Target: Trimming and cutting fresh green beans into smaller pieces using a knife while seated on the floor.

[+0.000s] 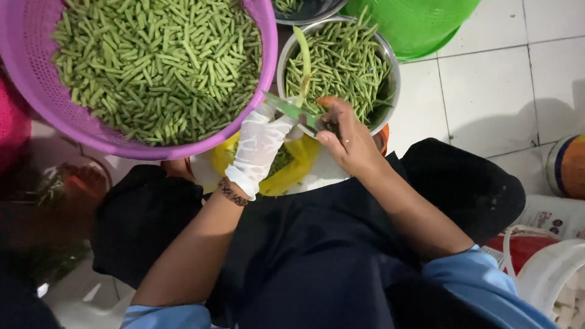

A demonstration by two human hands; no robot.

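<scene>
Head view, looking down over a seated person's lap. Left hand (259, 149): one, in a thin white glove with a beaded bracelet at the wrist, fingers closed around the lower end of a long green bean pod (303, 64) that rises over the rim of the steel bowl (394, 79). Right hand (347, 137): one, bare, fingers curled tight about a small knife (292, 111) with a green blade; the blade lies across to the gloved fingers and meets the pod there. Handle hidden inside the fist. Both hands sit above a yellow bag (292, 170) resting on the lap, its mouth open with green scraps showing inside. Containers of cut bean pieces, counted: one purple perforated basket (55, 116), upper left, heaped full; one round steel bowl, top centre, roughly full; a third vessel at the top edge, mostly out of frame, with a few pieces visible. One bright green plastic tub (420, 24), upper right, touching or just beside the steel bowl. On the white tiled floor (487, 91) at right: one round container (570, 167) with orange, white and dark bands, cut off by the edge; below it one flat white printed packet (554, 219), wording too small to tell; one white bucket rim (548, 274), lower right corner.
</scene>
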